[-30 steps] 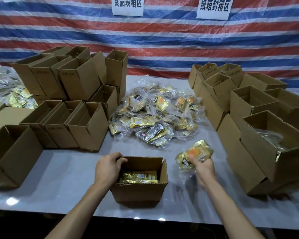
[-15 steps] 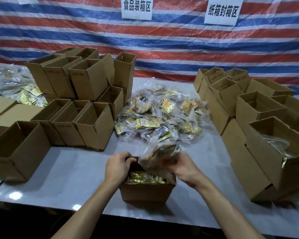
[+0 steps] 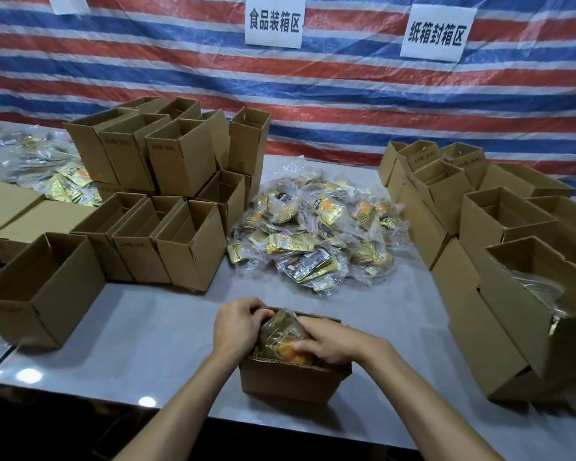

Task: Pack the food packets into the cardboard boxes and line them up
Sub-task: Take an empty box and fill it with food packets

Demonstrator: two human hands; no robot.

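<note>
**Both hands at the small box, lower centre of the frame**

We see a small open cardboard box (image 3: 290,382) standing on the grey surface (image 3: 153,331) near its front edge, at the lower centre of the frame. Our right hand (image 3: 338,341) presses a clear food packet (image 3: 285,334) with orange contents into the box's open top, fingers curled over the packet and pinching it. Our left hand (image 3: 238,326) grips the box's left rim, fingers hooked over the far corner and touching the packet.

Above the box, at the centre of the frame, lies a loose pile of food packets (image 3: 316,237), well apart from the hands. A stack of empty cardboard boxes (image 3: 167,194) fills the left middle; another group of open boxes (image 3: 499,247) lines the right side, the nearest one (image 3: 546,314) holding clear plastic. More packets (image 3: 64,181) lie at the far left. A striped tarpaulin (image 3: 346,94) with two white signs (image 3: 274,22) covers the top of the frame.
</note>
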